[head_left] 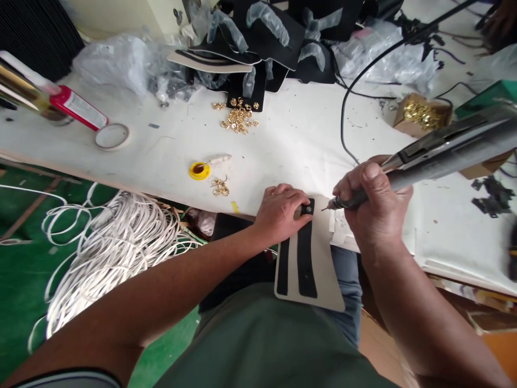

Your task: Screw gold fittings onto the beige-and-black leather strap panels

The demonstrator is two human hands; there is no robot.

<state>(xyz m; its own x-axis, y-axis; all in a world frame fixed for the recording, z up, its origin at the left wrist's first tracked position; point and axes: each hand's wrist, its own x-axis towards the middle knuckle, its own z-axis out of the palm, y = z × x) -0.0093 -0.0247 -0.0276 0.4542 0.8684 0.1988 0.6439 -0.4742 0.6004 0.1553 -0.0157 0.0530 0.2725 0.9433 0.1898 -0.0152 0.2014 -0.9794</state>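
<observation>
A beige panel [323, 258] with two black strips lies partly on the table edge and hangs over my lap. My left hand [283, 213] presses on its upper part, fingertips at the end of the longer black strip [306, 253], beside a small metal fastener [309, 209]. In my right hand [375, 199] is a grey power screwdriver [436, 156], the fingers wrapped round its front end. Its thin tip points left, just above the panel, right of the fastener and apart from it.
Gold fittings [238, 119] lie on the white table [291, 145], near a yellow ring-shaped pot [199, 171]. A red bottle [83, 108] stands left. Black panels [274, 32] are piled behind. A black cable [343, 118] curves right, near a box of gold parts [422, 113]. White cord [117, 242] heaps lower left.
</observation>
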